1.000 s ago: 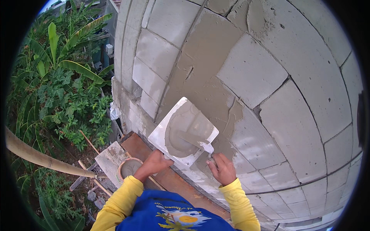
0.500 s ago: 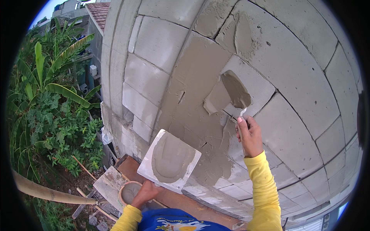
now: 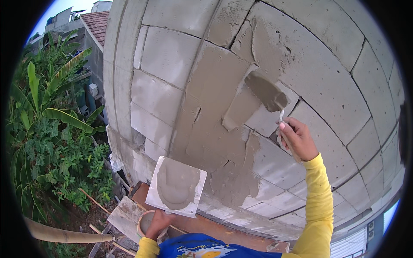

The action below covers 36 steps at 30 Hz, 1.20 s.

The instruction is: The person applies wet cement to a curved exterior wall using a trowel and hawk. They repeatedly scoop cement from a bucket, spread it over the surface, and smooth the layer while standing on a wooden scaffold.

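Observation:
My right hand (image 3: 299, 138) is closed around the handle of a trowel (image 3: 266, 91), its blade coated in wet grey mortar. The blade lies against or just off the block wall (image 3: 275, 161), at the top right of a freshly smeared strip of mortar (image 3: 244, 107); I cannot tell whether it touches. Low in front of the wall, my left hand (image 3: 160, 223) grips a white square plasterer's hawk (image 3: 201, 182) from beneath, and its handle is mostly hidden. A rounded layer of mortar (image 3: 177, 185) sits on the hawk. Wet mortar (image 3: 215, 99) covers a tall section of wall.
Below the hawk stands a bucket (image 3: 141, 225) with grey mortar, partly behind my left hand. Brown boards (image 3: 202, 228) run along the wall's foot. A bamboo pole (image 3: 64, 233) crosses at lower left, with planks (image 3: 127, 215) nearby. Dense plants (image 3: 64, 159) grow beyond the wall's edge.
The trowel has moved up and right along the wall, and the mortar strip beside it reaches higher. The hawk has turned slightly and sits a little lower and further left in view.

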Each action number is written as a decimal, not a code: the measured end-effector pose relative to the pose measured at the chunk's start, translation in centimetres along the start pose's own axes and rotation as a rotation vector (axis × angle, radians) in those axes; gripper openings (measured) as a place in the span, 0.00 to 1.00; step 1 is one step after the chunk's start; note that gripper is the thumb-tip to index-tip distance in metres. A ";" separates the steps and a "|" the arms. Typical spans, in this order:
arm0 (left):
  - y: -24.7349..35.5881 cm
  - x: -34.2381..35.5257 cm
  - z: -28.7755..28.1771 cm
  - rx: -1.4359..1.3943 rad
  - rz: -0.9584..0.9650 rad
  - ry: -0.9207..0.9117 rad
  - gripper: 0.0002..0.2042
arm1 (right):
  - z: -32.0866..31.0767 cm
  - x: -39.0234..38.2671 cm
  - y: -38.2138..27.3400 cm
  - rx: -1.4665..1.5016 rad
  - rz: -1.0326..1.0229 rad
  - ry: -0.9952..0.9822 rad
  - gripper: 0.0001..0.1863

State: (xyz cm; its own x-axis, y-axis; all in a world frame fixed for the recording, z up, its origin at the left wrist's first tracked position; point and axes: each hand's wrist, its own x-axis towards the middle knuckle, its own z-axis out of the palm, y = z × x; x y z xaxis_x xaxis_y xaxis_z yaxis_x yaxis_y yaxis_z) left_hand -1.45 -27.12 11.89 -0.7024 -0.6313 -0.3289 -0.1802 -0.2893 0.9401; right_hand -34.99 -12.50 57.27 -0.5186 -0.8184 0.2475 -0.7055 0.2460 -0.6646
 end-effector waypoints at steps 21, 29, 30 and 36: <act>0.3 -0.8 0.7 -0.029 -0.025 -0.002 0.32 | -5.5 4.5 -6.8 0.056 -0.235 0.540 0.20; -5.1 2.1 0.0 0.022 -0.034 -0.030 0.28 | 2.2 -5.6 11.3 -0.088 0.120 0.161 0.16; -5.0 1.9 -0.3 0.034 -0.036 -0.022 0.27 | 1.6 -5.9 11.8 -0.017 0.108 0.221 0.16; -2.6 0.3 0.3 0.106 -0.087 -0.051 0.25 | -0.1 -8.4 12.1 -0.373 -0.101 0.254 0.14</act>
State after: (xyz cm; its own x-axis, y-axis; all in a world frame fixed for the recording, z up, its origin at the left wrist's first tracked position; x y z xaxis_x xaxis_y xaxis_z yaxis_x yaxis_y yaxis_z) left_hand -1.37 -26.31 9.40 -0.7146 -0.5690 -0.4070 -0.3115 -0.2621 0.9134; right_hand -39.20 -2.58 47.27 -0.5074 -0.7064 0.4935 -0.8601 0.3797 -0.3408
